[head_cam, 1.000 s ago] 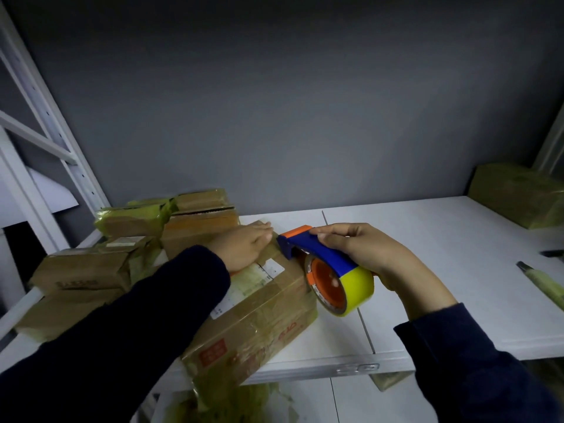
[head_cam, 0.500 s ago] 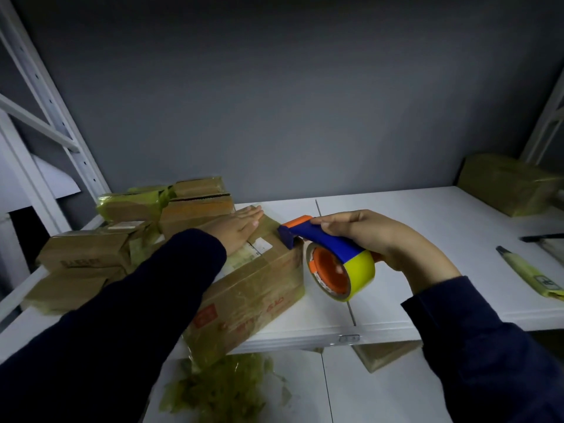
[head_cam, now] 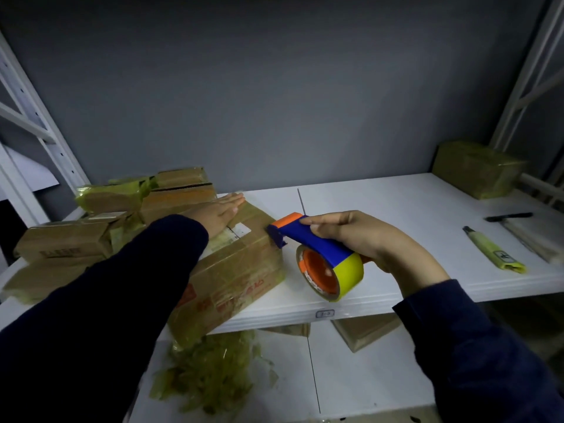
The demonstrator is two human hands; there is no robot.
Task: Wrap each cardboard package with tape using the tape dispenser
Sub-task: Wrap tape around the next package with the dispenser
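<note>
A cardboard package [head_cam: 235,276] with red print and glossy tape lies angled on the white shelf [head_cam: 396,209], its near end over the shelf's front edge. My left hand [head_cam: 218,213] rests flat on the package's far top, fingers stretched out together. My right hand [head_cam: 363,239] grips the blue handle of the tape dispenser [head_cam: 320,257], which carries a yellow tape roll on an orange hub. The dispenser's blue and orange nose touches the package's right top edge.
Several taped cardboard packages [head_cam: 122,215] are stacked at the left of the shelf. Another wrapped package [head_cam: 476,167] stands at the far right. A yellow utility knife [head_cam: 494,251] and a black pen [head_cam: 508,216] lie right. Crumpled tape scraps [head_cam: 207,370] lie on the lower shelf.
My left hand has flattened and slid further across the package top. The dispenser stays at the package's right edge while the view has shifted slightly.
</note>
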